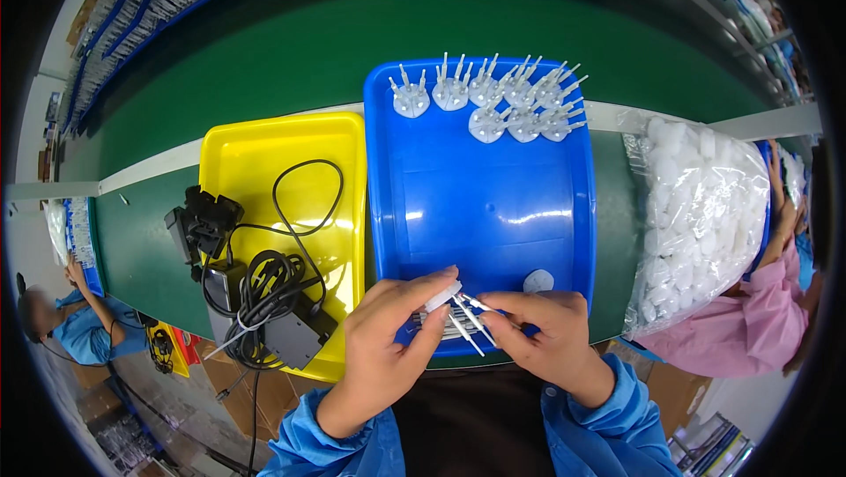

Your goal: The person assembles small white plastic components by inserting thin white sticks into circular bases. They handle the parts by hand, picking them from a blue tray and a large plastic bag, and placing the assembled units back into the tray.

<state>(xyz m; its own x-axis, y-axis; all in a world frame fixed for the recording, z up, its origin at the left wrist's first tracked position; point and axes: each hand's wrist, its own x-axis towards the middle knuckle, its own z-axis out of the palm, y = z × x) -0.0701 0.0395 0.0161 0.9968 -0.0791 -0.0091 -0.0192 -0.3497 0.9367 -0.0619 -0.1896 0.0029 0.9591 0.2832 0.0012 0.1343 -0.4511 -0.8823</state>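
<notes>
Over the near edge of a blue tray [476, 186], my left hand [388, 345] pinches a small white plastic disc [442, 295] between thumb and fingers. Thin white rods [471, 323] point from the disc toward me. My right hand [542, 332] closes its thumb and forefinger on one white rod [474, 302] at the disc. Beneath my hands lie several loose rods [451, 329], partly hidden. A single white disc [538, 281] rests beyond my right hand. At the tray's far side stand several white discs [451, 92] with rods sticking up.
Left of the blue tray, a yellow tray [282, 138] holds black cables [264, 292] and a black adapter [295, 336]. A clear bag of white parts [696, 221] lies at right. People sit at both sides, one in a pink sleeve [731, 318]. Part-filled racks [159, 19] stand far left.
</notes>
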